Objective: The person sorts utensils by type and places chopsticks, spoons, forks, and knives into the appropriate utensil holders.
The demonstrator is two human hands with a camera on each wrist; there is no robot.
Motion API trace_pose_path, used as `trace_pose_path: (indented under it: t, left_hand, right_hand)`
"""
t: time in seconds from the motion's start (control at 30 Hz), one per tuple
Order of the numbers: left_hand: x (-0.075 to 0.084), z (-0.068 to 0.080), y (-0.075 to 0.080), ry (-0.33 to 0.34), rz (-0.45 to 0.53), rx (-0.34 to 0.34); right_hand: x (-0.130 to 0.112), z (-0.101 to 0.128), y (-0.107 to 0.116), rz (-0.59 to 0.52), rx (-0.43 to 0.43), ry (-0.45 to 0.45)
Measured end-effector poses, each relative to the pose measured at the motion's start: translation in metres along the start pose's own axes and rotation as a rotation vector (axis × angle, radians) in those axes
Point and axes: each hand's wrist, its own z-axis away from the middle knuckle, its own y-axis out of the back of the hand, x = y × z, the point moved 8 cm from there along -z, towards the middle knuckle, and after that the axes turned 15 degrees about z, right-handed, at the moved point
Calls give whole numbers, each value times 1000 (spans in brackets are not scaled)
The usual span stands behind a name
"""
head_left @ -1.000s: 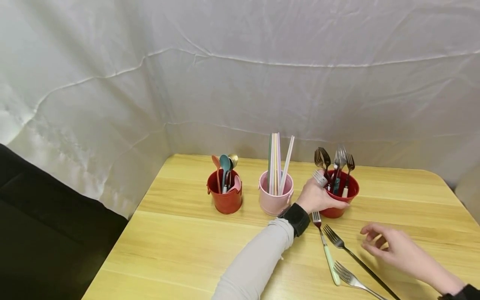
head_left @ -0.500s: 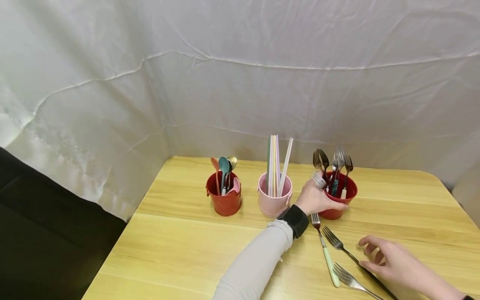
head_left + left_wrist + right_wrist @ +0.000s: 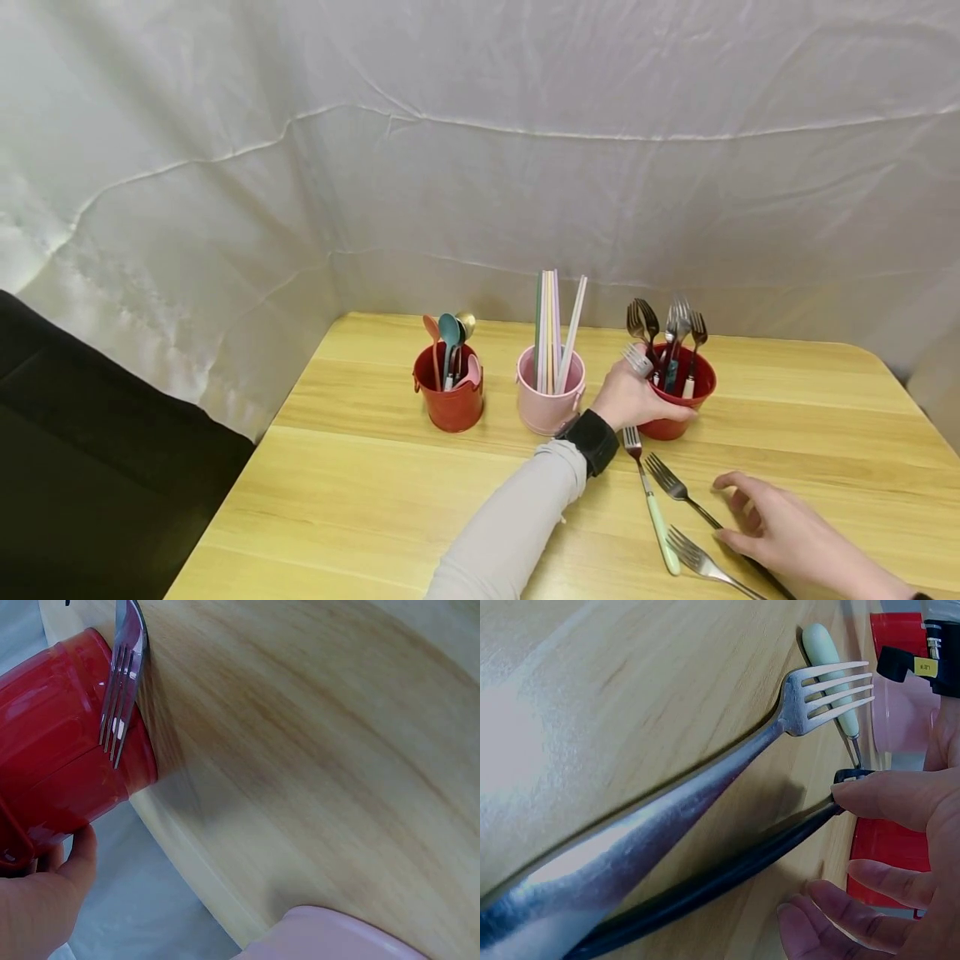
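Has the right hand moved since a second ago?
Yes. The right hand has come down toward the near table edge, onto the black fork, judged against the red cup.

Soft, even, bright light with faint shadows; both wrist views are close-up, blurred and dimmer.

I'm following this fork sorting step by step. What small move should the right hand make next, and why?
Probably pinch the black-handled fork and lift it. The right hand already has a fingertip on its handle, and the left hand holds the red cup of forks nearby.
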Motion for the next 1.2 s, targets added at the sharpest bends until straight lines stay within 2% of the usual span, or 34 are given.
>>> trace_pose_path:
  t: [0.13,0.33,0.73,1.2]
  left_hand:
    - [-1,0,0,2,-11,4]
    - [0,0,2,-10,-75,18]
    - [-1,0,1,-17,-77,14]
    - [0,2,1,11,-28,9]
  right_hand:
    - [-1,-2,-3,16,-10,-20]
    - [-6,-3,-4,21,26,2]
    - [-8,-1,-5,33,59,37]
    - [-3,0,-14,36,-13,-25]
